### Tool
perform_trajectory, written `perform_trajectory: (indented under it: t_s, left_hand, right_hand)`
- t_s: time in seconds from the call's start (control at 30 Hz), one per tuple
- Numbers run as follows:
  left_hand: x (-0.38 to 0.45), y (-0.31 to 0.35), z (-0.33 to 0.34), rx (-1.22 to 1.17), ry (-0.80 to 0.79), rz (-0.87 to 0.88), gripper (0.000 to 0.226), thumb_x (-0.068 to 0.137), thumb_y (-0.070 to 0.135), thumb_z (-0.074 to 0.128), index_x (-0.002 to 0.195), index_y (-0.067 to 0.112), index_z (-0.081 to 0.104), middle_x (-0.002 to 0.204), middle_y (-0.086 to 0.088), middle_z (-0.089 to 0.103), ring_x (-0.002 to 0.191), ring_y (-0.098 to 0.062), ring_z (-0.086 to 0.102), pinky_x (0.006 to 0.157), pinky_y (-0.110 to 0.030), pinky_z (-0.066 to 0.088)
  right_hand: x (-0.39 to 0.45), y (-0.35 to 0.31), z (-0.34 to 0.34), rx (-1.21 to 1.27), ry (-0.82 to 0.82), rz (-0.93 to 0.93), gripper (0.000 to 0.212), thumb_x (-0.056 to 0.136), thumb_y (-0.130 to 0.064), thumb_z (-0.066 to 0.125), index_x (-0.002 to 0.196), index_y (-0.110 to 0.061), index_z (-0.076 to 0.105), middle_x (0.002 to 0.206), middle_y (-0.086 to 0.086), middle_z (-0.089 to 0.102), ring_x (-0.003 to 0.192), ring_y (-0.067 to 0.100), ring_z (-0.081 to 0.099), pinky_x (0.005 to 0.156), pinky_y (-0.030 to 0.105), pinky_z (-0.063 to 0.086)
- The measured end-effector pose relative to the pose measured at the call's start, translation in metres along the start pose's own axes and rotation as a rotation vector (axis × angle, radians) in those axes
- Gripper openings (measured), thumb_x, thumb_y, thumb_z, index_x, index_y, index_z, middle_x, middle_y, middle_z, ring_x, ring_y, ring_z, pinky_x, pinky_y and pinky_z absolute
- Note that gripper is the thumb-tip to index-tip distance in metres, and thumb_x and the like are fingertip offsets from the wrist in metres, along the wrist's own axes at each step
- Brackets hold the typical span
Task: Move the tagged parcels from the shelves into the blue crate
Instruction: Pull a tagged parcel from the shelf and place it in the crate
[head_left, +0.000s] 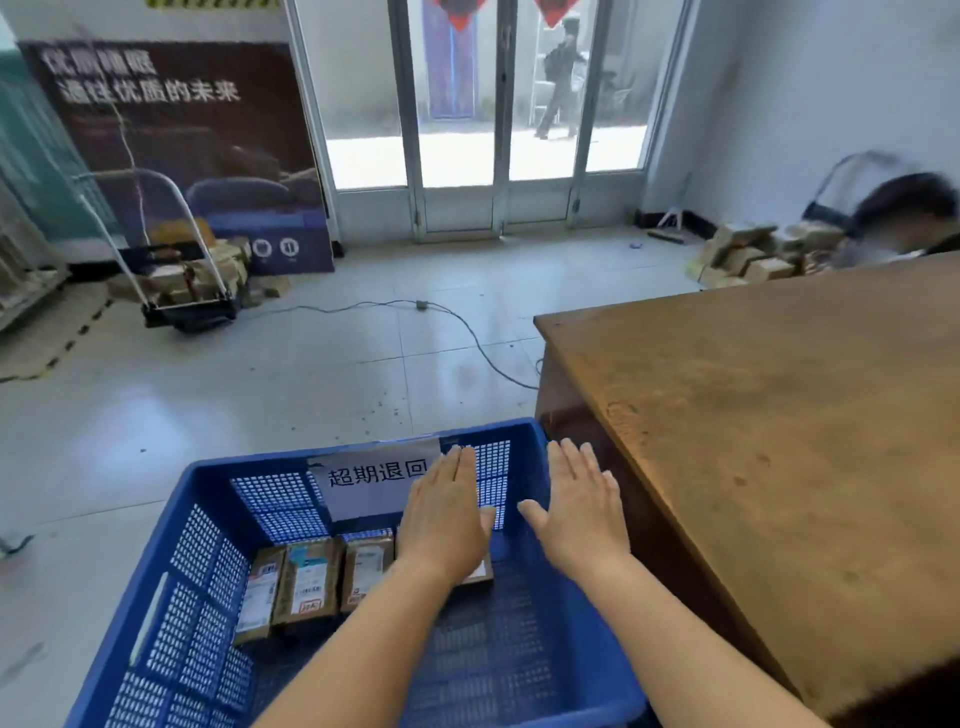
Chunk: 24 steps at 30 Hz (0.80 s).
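Observation:
The blue crate (176, 587) stands on the floor right below me, with a white paper label (374, 480) on its far wall. Several brown tagged parcels (311, 582) lie side by side on its bottom at the left. One more parcel (480, 571) shows partly under my left wrist. My left hand (447, 512) hovers flat over the crate, fingers straight and together, holding nothing. My right hand (582, 504) hovers beside it over the crate's right part, also flat and empty. No shelves are in view.
A brown wooden table (779, 415) stands close to the crate's right side. A hand trolley (182, 291) loaded with boxes is at the back left. A cable (467, 332) runs across the tiled floor. A box pile (753, 254) and a person (904, 218) are at the right.

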<state>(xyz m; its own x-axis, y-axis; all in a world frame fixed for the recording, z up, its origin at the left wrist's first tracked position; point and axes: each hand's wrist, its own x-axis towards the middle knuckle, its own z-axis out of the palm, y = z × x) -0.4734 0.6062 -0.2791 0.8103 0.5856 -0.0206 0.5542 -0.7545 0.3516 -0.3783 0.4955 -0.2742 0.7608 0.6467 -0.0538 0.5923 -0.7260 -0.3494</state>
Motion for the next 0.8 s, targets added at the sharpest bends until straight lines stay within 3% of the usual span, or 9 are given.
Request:
perform_trajectory:
  t_s: [0.33,0.8]
  left_hand:
    - [-0.072,0.113,-0.038,-0.010,0.031,0.330,0.072,0.097,0.038,0.047,0.153,0.014,0.009,0.160,-0.002,0.011,0.147,-0.020,0.012,0.118,-0.033,0.013]
    - [-0.153,0.331,0.015,-0.063,-0.071,0.728,0.072,0.097,0.038,0.048,0.153,0.022,0.007,0.161,0.003,0.009,0.148,-0.016,0.007,0.118,-0.033,0.009]
  right_hand:
    - [-0.122,0.050,-0.088,0.008,0.210,0.206,0.077,0.096,-0.046,0.045,0.153,-0.016,0.004,0.161,0.000,-0.001,0.148,0.019,-0.007,0.119,0.038,0.001]
    - [-0.270,0.221,-0.168,0.018,0.418,0.613,0.078,0.095,-0.047,0.046,0.154,-0.017,0.004,0.161,-0.001,-0.001,0.148,0.017,-0.009,0.120,0.040,-0.001]
